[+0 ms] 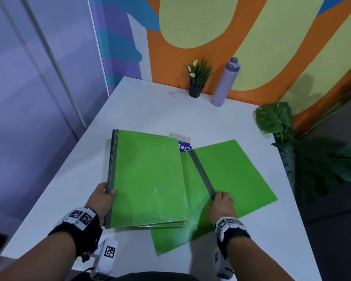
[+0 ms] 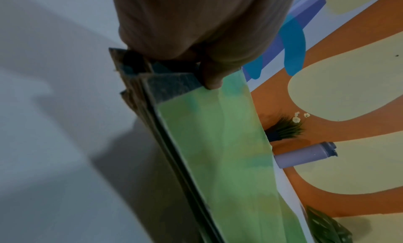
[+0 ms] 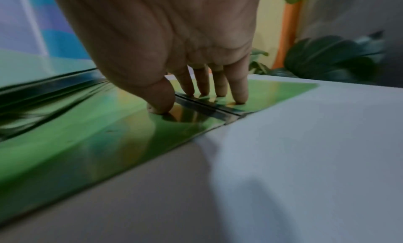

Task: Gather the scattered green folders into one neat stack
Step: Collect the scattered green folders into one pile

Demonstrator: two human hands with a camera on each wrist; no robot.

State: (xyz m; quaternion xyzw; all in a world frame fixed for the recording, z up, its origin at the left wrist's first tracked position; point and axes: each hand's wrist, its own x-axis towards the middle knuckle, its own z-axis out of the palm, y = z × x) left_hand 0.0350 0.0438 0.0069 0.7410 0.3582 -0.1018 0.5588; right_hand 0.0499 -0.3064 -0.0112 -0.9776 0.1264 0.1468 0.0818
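We noted the left hand (image 1: 101, 199) clamped on the folder stack (image 1: 148, 179), whose layers blurred together. Right hand (image 1: 221, 205) fingertips (image 3: 240, 98) pressed flat on the partly covered loose folder (image 1: 231, 169).

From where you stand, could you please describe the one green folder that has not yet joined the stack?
On the white table, right of the stack of green folders that the left hand grips, one loose folder lies flat and askew. Unlike the stack, it is a single sheet partly tucked beneath it, with the right hand's fingertips on its dark spine.
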